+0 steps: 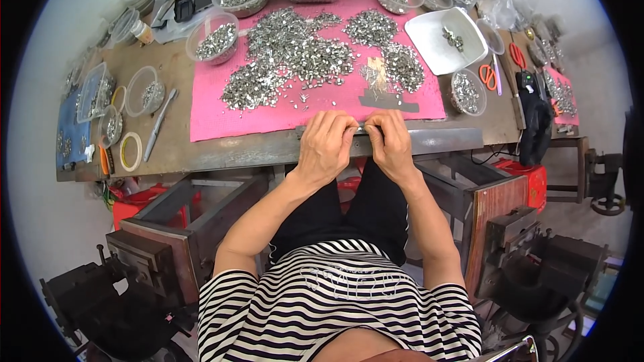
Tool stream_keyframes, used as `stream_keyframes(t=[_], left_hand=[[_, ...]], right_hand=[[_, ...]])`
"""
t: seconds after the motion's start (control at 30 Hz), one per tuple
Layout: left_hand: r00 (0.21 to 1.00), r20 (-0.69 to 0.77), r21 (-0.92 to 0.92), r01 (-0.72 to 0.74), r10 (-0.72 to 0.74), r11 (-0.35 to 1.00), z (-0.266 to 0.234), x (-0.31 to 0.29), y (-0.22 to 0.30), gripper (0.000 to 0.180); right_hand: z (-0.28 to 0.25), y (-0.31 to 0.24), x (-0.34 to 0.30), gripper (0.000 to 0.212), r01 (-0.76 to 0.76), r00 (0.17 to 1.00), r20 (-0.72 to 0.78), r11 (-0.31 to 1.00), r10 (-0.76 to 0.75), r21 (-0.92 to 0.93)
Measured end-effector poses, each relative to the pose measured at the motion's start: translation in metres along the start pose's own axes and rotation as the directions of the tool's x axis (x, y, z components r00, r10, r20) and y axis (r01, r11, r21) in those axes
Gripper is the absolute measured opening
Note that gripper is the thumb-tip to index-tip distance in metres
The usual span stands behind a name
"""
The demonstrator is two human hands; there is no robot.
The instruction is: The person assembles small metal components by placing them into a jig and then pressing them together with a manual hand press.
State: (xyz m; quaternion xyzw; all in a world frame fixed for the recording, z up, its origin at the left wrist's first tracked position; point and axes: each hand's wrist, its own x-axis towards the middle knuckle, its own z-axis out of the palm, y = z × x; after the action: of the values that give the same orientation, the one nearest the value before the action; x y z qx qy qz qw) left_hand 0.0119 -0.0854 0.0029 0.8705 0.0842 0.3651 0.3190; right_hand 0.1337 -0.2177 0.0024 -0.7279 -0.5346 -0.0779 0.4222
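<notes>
Both hands, left hand (327, 139) and right hand (389, 137), pinched closed on something tiny at the bench edge (443, 139), near the pink mat (215, 117) heaped with metal pieces (295, 53).

A narrow grey metal strip (392, 136) lies along the near edge of the workbench, in the middle of the frame, running left to right just below the lower border of the pink mat. Both sets of fingers curl over its middle part, pinching something too small to make out. The strip's right stretch is bare and flat, dull and slightly scuffed, reaching toward the centre right.
</notes>
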Motion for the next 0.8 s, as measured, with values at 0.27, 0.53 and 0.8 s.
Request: stream_keyframes(t=[0.27, 0.53, 0.8], left_hand=[[1.0, -0.005, 0.03, 0.005, -0.005, 1.0, 0.001, 0.004, 0.002, 0.013], [0.999, 0.031, 0.078, -0.015, 0.012, 0.997, 0.001, 0.004, 0.002, 0.013], [0.995, 0.073, 0.083, -0.068, 0.062, 0.994, 0.002, 0.009, -0.001, 0.013]], right_hand=[[-0.001, -0.001, 0.0, 0.016, 0.204, 0.978, 0.004, 0.952, -0.209, -0.228], [-0.009, 0.006, -0.008, 0.014, -0.281, 0.948, -0.08, 0.929, 0.307, 0.243], [-0.008, 0.007, -0.009, 0.011, -0.261, 0.954, -0.096, 0.943, 0.285, 0.209]])
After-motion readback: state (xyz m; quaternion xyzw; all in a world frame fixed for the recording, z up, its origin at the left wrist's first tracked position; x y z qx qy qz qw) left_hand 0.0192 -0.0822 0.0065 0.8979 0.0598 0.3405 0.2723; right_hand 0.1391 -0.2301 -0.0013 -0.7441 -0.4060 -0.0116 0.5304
